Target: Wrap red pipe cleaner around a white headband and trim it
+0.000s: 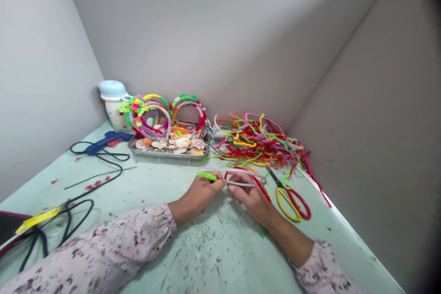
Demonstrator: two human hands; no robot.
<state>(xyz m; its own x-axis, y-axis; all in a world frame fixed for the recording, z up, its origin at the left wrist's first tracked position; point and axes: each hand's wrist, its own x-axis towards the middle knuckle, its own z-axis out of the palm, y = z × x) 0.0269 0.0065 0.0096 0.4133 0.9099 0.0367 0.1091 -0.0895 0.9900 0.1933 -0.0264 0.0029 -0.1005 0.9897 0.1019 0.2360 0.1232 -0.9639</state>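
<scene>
A thin pale grey headband [246,184] lies across both of my hands, above the table. My left hand [200,191] is closed in a pinch on one end of it, where a bright green fuzzy pipe cleaner [207,175] is wound round the band. Close beside it, my right hand [253,200] has its fingers bent round the headband and a red pipe cleaner [264,191]. The red strand runs between the fingertips of both hands, and its loose end trails over the back of my right hand. The fingers partly hide where red meets band.
Yellow-and-red-handled scissors [299,204] lie right of my hands. Behind are a heap of pipe cleaners [255,142] and a metal tray [165,154] with shells and wrapped headbands [155,121]. To the left are a blue glue gun [106,141], black cable [103,183] and white jar [115,108].
</scene>
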